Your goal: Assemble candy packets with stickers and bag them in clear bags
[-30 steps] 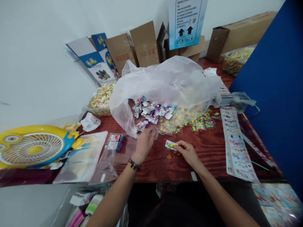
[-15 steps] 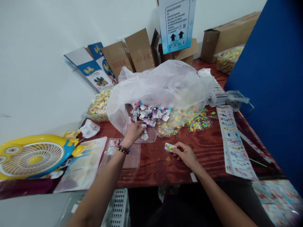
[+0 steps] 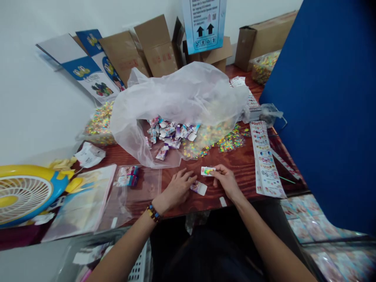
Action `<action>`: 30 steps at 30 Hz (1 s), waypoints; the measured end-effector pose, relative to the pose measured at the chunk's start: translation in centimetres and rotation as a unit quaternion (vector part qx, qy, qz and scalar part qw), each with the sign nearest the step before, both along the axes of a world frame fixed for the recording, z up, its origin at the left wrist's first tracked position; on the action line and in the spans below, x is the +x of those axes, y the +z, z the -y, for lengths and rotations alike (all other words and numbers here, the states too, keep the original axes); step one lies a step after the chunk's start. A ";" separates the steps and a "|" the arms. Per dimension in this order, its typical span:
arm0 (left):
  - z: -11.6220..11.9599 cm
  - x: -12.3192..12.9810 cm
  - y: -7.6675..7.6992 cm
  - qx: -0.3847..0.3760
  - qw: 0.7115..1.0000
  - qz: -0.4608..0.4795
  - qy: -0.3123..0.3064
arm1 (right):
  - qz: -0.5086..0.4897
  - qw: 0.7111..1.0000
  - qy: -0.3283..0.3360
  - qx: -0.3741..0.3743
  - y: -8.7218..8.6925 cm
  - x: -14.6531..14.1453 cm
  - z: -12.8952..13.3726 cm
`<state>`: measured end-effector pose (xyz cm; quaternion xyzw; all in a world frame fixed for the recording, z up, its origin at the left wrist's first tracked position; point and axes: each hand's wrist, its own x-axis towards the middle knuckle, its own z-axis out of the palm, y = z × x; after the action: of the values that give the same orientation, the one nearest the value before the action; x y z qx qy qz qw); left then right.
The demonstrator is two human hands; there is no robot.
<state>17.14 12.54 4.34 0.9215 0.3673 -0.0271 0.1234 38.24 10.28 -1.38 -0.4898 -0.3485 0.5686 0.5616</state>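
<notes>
My left hand (image 3: pixel 178 188) has its fingers closed on one end of a small carton (image 3: pixel 200 188), its white flap sticking out to the right, low over the table. Pinched in my right hand (image 3: pixel 228 182) is a small white card with a little packet of bright green and yellow pieces (image 3: pixel 208 171). It is just above and to the right of the carton. Beyond my hands, a pile of small purple and white cartons (image 3: pixel 169 133) lies in the mouth of a large translucent plastic bag (image 3: pixel 176 94). Little packets of colourful pieces (image 3: pixel 230 141) are spread to its right.
Sticker sheets (image 3: pixel 266 162) lie at the right, near a blue panel (image 3: pixel 320 117). A yellow and blue fan (image 3: pixel 26 192) and a clear bag (image 3: pixel 147 188) are at the left. Several cardboard boxes (image 3: pixel 160 51) stand at the back. Filled tubs (image 3: pixel 100 123) flank the bag.
My left hand has come back from the pile towards me and right, bringing a carton beside my right hand. My right hand still holds the card and packet. The view has shifted.
</notes>
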 end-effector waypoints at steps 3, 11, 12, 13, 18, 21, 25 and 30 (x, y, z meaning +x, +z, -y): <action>-0.1 0.4 -0.2 0.004 1.000 -0.019 -0.004 | -0.001 1.000 0.003 -0.025 0.3 -0.1 1.0; 2.3 1.0 -0.8 0.057 0.984 0.087 0.146 | 0.053 0.998 -0.012 -0.037 0.8 -1.2 1.5; 2.6 0.9 -1.0 0.061 0.981 0.092 0.159 | 0.069 0.997 0.005 -0.033 1.0 -1.2 1.5; 2.9 0.8 -1.2 0.066 0.979 0.093 0.167 | 0.086 0.995 0.028 -0.031 1.2 -1.1 1.4; 3.6 0.9 -0.9 0.089 0.983 0.062 0.151 | 0.176 0.973 0.141 -0.046 3.1 -0.1 0.6; 3.5 1.3 -0.1 0.098 0.986 0.038 0.130 | 0.238 0.960 0.146 -0.031 4.3 0.0 0.0; 3.3 1.5 0.3 0.076 0.985 0.084 0.128 | 0.245 0.955 0.166 -0.025 4.6 -0.8 -0.3; 3.3 0.7 -0.5 0.033 0.979 0.159 0.125 | 0.126 0.968 0.199 -0.081 3.6 -0.9 -0.1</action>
<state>17.81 9.25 3.88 0.8643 0.4561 0.1477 0.1520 37.35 10.39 2.21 -0.5224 -0.4599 0.6285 0.3472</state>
